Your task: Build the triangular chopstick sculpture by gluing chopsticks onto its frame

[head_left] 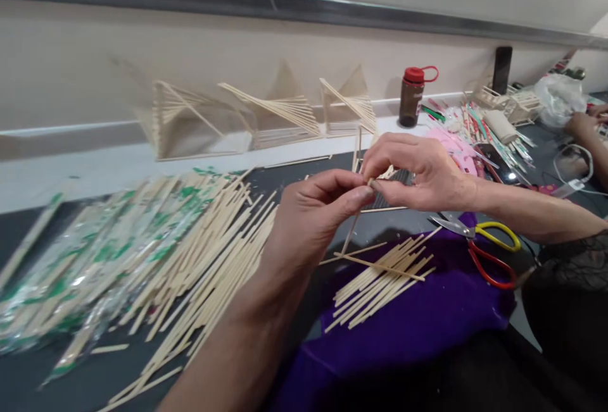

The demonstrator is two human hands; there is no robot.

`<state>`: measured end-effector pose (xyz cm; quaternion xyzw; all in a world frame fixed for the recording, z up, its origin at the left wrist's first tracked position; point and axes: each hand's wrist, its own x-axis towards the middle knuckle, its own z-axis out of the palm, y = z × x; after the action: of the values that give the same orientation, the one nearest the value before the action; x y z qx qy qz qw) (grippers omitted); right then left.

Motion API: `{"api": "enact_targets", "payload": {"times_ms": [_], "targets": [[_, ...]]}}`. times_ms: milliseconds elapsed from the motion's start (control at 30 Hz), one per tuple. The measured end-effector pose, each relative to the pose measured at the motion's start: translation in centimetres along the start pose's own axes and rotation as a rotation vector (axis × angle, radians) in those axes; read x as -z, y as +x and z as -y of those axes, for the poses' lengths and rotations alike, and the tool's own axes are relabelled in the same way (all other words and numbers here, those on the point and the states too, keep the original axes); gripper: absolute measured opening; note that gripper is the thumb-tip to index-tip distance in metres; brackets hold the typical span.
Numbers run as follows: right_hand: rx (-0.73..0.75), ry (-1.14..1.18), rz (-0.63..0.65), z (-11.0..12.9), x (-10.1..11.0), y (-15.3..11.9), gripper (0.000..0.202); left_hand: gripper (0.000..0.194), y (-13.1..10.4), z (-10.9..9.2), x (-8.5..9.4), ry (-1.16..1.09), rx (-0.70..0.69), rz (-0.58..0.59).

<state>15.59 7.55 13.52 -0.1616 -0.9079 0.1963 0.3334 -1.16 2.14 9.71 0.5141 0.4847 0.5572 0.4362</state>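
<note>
My left hand [316,209] and my right hand [418,171] meet fingertip to fingertip near the centre of the view. Each is closed in a pinch around the joint of a small frame of thin wooden sticks [352,235]; the fingertips hide most of the joint. Below my hands, a loose bunch of short sticks [384,282] lies on purple cloth [427,323]. Scissors [470,230] with one yellow and one red handle rest under my right forearm. Long bare sticks [223,273] are piled left of my left hand.
Plastic-wrapped sticks [109,254] cover the left of the dark table. Stick structures [280,111] stand along the wall beside a red-lidded bottle [411,99]. Further right are a phone [502,70], a plastic bag [560,99], a white cable [577,168] and another person's hand [582,126].
</note>
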Motion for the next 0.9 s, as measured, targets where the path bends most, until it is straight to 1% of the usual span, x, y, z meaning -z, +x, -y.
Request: {"api": "enact_targets", "payload": {"times_ms": [67, 133, 200, 233, 300, 367, 433, 500, 567, 667, 800, 900], "targets": [[-0.038, -0.049, 0.006, 0.6, 0.8, -1.1, 0.016, 0.006, -0.5, -0.2, -0.6, 0.026, -0.019, -0.004], [-0.120, -0.111, 0.009, 1.0, 1.9, -3.0, 0.016, 0.004, -1.0, -0.5, -1.0, 0.033, -0.030, -0.008], [-0.242, -0.174, 0.033, 0.9, 3.3, -5.9, 0.017, 0.005, -1.4, -0.9, -1.3, 0.008, -0.036, -0.028], [-0.317, -0.197, 0.077, 0.7, 3.9, -7.7, 0.019, 0.006, -1.6, -1.1, -1.3, -0.013, -0.037, -0.037], [-0.496, -0.292, 0.209, 0.3, 4.8, -11.7, 0.021, 0.009, -1.8, -1.3, -1.4, -0.060, -0.031, -0.040], [-0.672, -0.495, 0.420, 0.1, 4.9, -15.5, 0.021, 0.012, -1.9, -1.3, -1.4, -0.089, -0.018, -0.022], [-0.836, -0.749, 0.590, 0.1, 4.2, -18.6, 0.025, 0.012, -1.9, -1.2, -1.5, -0.092, -0.010, -0.006], [-0.915, -0.826, 0.685, 0.3, 3.2, -20.6, 0.026, 0.012, -1.9, -1.2, -1.5, -0.083, 0.003, -0.005], [-0.940, -0.831, 0.689, 0.3, 2.4, -21.6, 0.028, 0.012, -1.9, -1.1, -1.6, -0.074, 0.013, -0.011], [-0.984, -0.823, 0.654, -0.2, 2.0, -22.0, 0.028, 0.010, -1.9, -1.1, -1.7, -0.061, 0.015, -0.011], [-1.018, -0.801, 0.619, -1.1, 2.4, -21.7, 0.024, 0.010, -1.9, -1.0, -1.5, -0.058, 0.019, -0.006], [-1.043, -0.784, 0.563, -1.1, 3.2, -21.8, 0.024, 0.009, -1.9, -0.8, -1.3, -0.052, 0.010, -0.010]]}}
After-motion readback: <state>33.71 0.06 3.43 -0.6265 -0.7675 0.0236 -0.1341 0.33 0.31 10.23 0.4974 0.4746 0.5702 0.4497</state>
